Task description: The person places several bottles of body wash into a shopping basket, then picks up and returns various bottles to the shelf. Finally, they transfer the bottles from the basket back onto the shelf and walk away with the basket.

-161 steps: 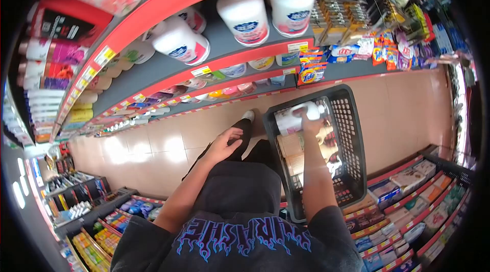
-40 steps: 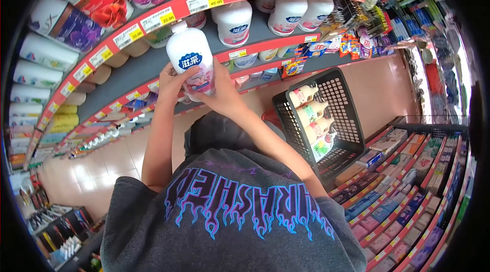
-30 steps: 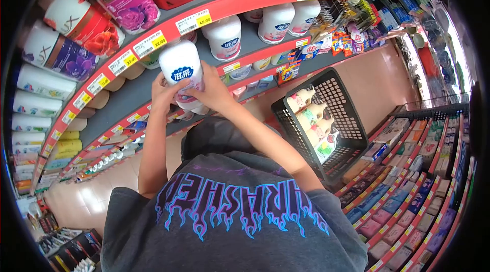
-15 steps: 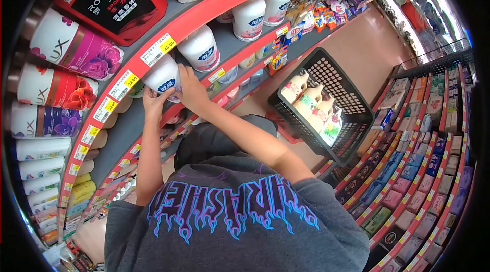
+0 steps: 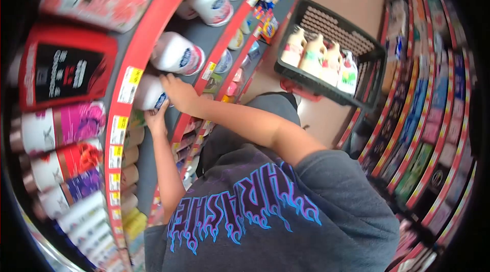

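A white bottle [image 5: 149,92] with a blue label stands on the shelf, partly under the red shelf edge above it. My right hand [image 5: 179,95] wraps its fingers over the bottle's near side, and the label is partly covered. Lower down, my left hand [image 5: 157,119] grips the same bottle, thumb raised along it. Beside my right hand is another white bottle [image 5: 178,54] with a blue and pink label, apart from my fingers. Motion blurs the fingertips somewhat.
A black basket [image 5: 326,85] holding several cream and white bottles is on the floor to the right. Red-edged shelves of packets [image 5: 426,157] line the far right. On the upper left shelf are a red-and-black bottle [image 5: 66,68] and a purple-flowered bottle [image 5: 79,125].
The view has turned and shifted, so the shelves appear tilted and the basket higher up. Both hands stay on the white bottle, which now shows less of its label.
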### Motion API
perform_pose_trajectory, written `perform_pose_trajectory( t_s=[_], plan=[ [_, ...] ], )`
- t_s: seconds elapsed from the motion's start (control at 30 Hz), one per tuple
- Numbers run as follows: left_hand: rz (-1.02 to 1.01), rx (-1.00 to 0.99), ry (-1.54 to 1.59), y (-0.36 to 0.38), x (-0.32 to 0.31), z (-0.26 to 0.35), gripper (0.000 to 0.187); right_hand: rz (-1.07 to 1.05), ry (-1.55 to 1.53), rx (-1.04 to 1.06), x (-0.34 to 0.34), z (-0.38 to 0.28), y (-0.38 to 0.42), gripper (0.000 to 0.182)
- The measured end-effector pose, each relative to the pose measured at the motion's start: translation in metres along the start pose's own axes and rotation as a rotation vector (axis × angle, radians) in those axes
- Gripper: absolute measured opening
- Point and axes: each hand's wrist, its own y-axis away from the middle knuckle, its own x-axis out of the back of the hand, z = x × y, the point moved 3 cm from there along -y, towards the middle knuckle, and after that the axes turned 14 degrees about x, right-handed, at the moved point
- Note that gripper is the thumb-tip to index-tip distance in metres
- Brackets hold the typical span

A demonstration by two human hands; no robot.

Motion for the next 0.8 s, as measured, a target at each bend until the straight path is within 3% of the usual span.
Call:
perform_pose_trajectory(
  t_s=[0.23,0.5,0.7,0.8],
  plan=[
    [0.001,-0.026,-0.029,0.003,-0.013,0.003,0.056,-0.022,-0.146,-0.109,0.002,0.007,0.035,0.072],
    [0.081,-0.116,-0.024,0.009,-0.021,0.0,0.062,-0.221,-0.221,-0.084,0.005,0.028,0.061,0.063],
    [0.069,-0.092,0.035,-0.002,-0.016,-0.01,0.065,-0.266,-0.292,0.111,0.025,0.034,0.081,0.06],
    [0.102,-0.128,0.079,0.003,-0.024,-0.008,0.064,-0.085,-0.27,0.199,0.021,0.06,0.099,0.058]
  ],
)
